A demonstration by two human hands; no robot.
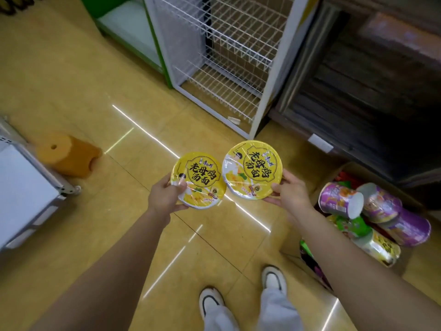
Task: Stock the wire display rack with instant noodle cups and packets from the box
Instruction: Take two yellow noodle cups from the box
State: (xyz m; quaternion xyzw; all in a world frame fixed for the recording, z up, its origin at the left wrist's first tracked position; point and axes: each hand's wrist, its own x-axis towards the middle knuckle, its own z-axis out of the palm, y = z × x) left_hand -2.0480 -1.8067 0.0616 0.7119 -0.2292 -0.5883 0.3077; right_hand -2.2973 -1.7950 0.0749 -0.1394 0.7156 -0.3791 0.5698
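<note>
I hold two yellow instant noodle cups over the tiled floor, lids facing me. My left hand [164, 197] grips the left yellow cup [200, 179] at its lower left rim, thumb on the lid. My right hand [290, 193] grips the right yellow cup [253, 168] at its lower right rim. The white wire display rack [229, 56] stands ahead, its wire shelves bare. The cardboard box [334, 177] sits on the floor at my right, holding purple noodle cups [379, 204], a yellow cup and green packets [350, 226].
An orange foam block [69, 154] lies on the floor at left, beside a white unit on wheels [26, 194]. A green-framed shelf [128, 27] stands left of the rack. Dark wooden shelving [372, 87] fills the right. My feet [243, 295] are below.
</note>
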